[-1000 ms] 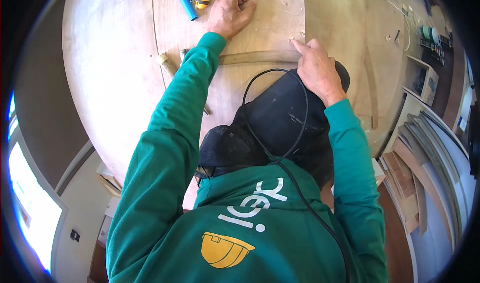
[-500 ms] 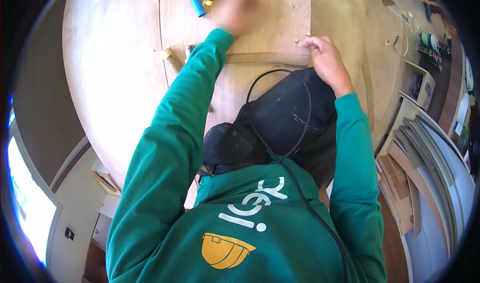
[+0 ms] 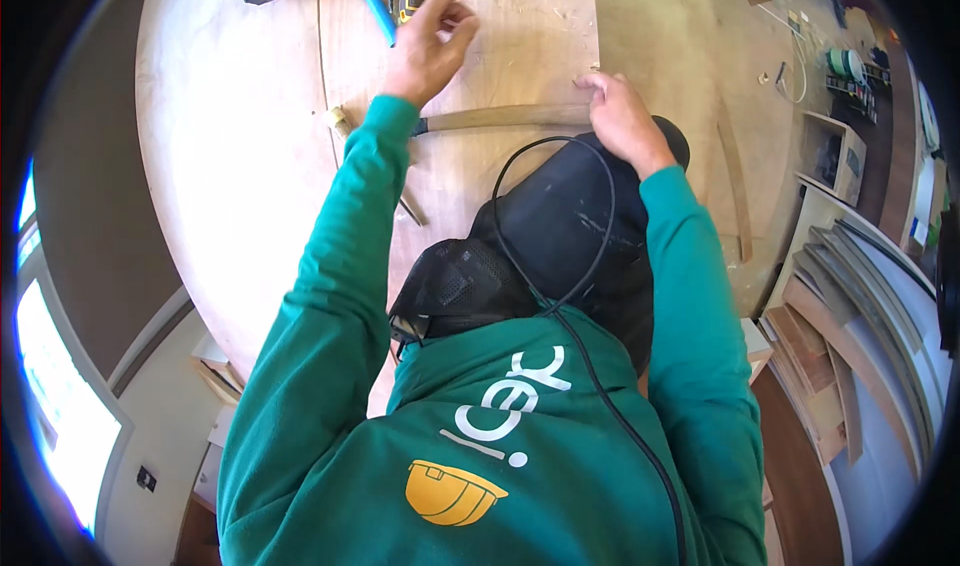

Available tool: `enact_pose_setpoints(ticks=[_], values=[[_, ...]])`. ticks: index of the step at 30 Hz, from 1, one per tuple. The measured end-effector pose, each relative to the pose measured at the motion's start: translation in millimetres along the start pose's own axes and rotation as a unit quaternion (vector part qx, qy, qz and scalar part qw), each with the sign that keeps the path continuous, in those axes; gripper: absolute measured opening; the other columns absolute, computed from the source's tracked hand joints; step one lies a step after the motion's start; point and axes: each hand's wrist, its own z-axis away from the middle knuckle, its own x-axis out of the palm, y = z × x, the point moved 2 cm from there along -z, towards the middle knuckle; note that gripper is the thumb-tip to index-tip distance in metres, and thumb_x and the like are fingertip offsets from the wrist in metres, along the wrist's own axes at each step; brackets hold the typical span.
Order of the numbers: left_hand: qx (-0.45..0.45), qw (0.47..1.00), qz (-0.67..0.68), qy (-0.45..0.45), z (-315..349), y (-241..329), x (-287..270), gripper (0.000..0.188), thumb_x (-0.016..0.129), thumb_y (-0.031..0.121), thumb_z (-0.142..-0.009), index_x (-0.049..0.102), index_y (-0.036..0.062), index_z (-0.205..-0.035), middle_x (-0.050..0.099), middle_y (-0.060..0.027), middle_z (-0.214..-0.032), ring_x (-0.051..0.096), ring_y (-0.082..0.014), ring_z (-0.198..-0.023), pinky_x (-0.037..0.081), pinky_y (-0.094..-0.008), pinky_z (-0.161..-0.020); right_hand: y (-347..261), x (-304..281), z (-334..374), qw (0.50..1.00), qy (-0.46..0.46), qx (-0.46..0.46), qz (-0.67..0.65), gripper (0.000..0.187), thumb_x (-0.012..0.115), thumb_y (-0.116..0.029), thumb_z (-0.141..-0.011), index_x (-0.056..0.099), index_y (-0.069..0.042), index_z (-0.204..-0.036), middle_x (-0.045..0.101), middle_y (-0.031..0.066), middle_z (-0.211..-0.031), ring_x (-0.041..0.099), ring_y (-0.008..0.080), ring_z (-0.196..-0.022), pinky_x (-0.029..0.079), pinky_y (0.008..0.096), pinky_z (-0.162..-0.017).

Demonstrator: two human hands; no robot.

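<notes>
Green sweatshirt, yellow helmet print

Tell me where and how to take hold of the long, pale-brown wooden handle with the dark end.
Probably best around the middle, from above: the long, pale-brown wooden handle lies crosswise on the flat wooden surface, slim and uncovered there, while the black trousers crowd its near side and the green left sleeve its dark end.

We count one left hand, one right hand (two altogether), one wooden handle; beyond it, one blue tube.
</notes>
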Motion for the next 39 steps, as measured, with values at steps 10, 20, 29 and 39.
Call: enact_pose_setpoints(ticks=[10,20,29,39], values=[[-0.125,0.967,-0.121,0.188,127.9,16.8,-101.3,0.034,0.071,0.013,-0.1,0.066,0.0055,-0.133,0.072,-0.0045,-0.1,0.065,-0.0151,-0.091,0.055,-0.032,-0.079,1.7,-10.1,-1.6,0.988,-0.009,0.012,-0.151,0.036,0.051,-0.007,-0.094,0.078,-0.007,-0.118,0.067,0.0239,-0.121,0.067,0.0399,-0.107,0.053,0.0463,-0.094],[-0.136,0.938,-0.259,0.184,156.7,-2.8,-102.8,0.042,0.074,0.017,-0.095,0.064,0.005,-0.134,0.063,-0.0123,-0.117,0.06,-0.0285,-0.109,0.049,-0.0436,-0.097,-12.7,-6.0,0.5,0.999,0.028,-0.032,-0.017,0.031,0.053,-0.009,-0.097,0.078,-0.003,-0.115,0.07,0.0215,-0.111,0.068,0.0405,-0.109,0.053,0.0462,-0.097],[-0.182,0.917,-0.316,0.163,162.2,-9.7,-115.7,0.064,0.08,0.024,-0.09,0.053,0.002,-0.144,0.054,-0.0227,-0.128,0.053,-0.0393,-0.121,0.046,-0.0497,-0.105,7.7,-4.4,-7.9,0.976,-0.049,0.058,-0.205,0.027,0.053,-0.006,-0.093,0.075,-0.003,-0.108,0.072,0.0155,-0.109,0.067,0.0291,-0.107,0.051,0.0392,-0.095],[-0.205,0.916,-0.3,0.167,153.1,-18.5,-114.3,0.068,0.079,0.024,-0.089,0.049,-0.0011,-0.145,0.053,-0.0256,-0.129,0.055,-0.0408,-0.121,0.048,-0.0492,-0.105,14.8,0.5,-21.0,0.985,-0.038,0.009,-0.165,0.024,0.055,-0.009,-0.093,0.073,-0.003,-0.107,0.072,0.0196,-0.109,0.068,0.0358,-0.11,0.053,0.0421,-0.096]])
